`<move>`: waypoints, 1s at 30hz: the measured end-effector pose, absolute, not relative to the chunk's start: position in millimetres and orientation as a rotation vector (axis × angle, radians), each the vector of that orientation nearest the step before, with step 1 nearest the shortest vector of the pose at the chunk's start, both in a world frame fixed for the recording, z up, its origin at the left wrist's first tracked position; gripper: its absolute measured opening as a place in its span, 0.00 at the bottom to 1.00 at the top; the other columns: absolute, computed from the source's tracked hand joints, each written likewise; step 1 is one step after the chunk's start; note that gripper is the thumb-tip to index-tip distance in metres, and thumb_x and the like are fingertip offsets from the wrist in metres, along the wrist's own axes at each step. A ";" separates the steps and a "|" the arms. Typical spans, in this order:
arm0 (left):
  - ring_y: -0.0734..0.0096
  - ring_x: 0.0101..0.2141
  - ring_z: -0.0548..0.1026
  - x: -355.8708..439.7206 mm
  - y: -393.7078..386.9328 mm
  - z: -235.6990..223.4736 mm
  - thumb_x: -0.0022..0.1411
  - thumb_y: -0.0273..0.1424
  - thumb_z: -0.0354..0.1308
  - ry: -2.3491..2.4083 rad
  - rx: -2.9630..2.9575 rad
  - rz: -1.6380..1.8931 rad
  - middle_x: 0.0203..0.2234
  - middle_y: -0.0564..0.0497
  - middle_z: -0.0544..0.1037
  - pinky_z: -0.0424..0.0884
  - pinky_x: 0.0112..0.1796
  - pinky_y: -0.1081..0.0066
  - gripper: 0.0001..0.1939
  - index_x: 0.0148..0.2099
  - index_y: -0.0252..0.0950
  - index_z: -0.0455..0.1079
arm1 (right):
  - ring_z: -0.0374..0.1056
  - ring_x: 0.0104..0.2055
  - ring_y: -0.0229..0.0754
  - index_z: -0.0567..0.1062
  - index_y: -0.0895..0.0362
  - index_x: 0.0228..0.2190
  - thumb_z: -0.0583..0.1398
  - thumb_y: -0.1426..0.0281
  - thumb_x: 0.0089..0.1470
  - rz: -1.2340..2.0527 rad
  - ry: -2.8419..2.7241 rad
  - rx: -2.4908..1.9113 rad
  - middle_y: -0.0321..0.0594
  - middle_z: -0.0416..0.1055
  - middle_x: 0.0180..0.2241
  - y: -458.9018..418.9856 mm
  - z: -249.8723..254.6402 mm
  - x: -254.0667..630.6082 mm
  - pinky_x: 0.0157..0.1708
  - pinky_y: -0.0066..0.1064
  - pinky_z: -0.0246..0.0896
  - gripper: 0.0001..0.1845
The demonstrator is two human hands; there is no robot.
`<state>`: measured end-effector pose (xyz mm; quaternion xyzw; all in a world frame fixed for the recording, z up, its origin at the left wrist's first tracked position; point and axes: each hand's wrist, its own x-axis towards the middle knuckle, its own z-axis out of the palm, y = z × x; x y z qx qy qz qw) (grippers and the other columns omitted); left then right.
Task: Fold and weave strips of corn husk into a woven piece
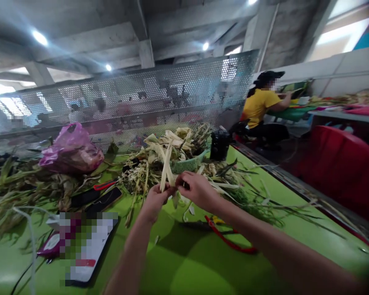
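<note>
Pale strips of dried husk [166, 167] stand up crossed from between my two hands, above the green table. My left hand [156, 200] is closed, pinching the strips near their lower end. Right beside it, my right hand [197, 187] is also closed, its fingertips at the base of the same strips. The lower ends are partly hidden by the fingers. Behind the hands a green basket [187, 164] holds a heap of dry husks [184, 137]. Below my right forearm lies a pair of scissors with red handles [230, 242].
A purple plastic bag [72, 151] and loose husks [6, 196] occupy the left side. Near them lie a red-edged tool [105, 185] and a partly blurred flat white item [94, 250]. A black container [219, 144] stands behind the basket's right. A perforated metal screen [126, 106] borders the back; a person in yellow [263, 104] sits beyond.
</note>
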<state>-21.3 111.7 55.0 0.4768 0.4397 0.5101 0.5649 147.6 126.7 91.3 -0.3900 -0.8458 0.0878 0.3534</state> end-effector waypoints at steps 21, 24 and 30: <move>0.89 0.12 0.53 -10.5 62.1 18.7 0.39 0.35 0.71 0.843 0.996 1.203 0.14 0.60 0.66 0.43 0.14 0.81 0.19 0.32 0.33 0.69 | 0.62 0.22 0.36 0.71 0.58 0.31 0.59 0.63 0.46 0.553 -1.352 -1.103 0.37 0.71 0.27 77.4 24.2 171.2 0.24 0.29 0.61 0.11; 0.90 0.12 0.52 -7.8 58.9 17.2 0.40 0.35 0.70 0.827 0.950 1.294 0.15 0.60 0.66 0.45 0.14 0.81 0.19 0.32 0.34 0.67 | 0.65 0.26 0.38 0.71 0.57 0.40 0.58 0.67 0.46 0.565 -1.455 -1.060 0.40 0.73 0.33 67.3 20.2 166.9 0.27 0.29 0.62 0.16; 0.90 0.11 0.51 -7.5 58.8 17.1 0.40 0.35 0.70 0.816 0.893 1.367 0.14 0.63 0.62 0.44 0.14 0.81 0.20 0.32 0.34 0.65 | 0.66 0.27 0.39 0.76 0.57 0.29 0.59 0.64 0.50 0.603 -1.734 -0.982 0.36 0.73 0.25 48.0 23.0 151.5 0.28 0.28 0.59 0.09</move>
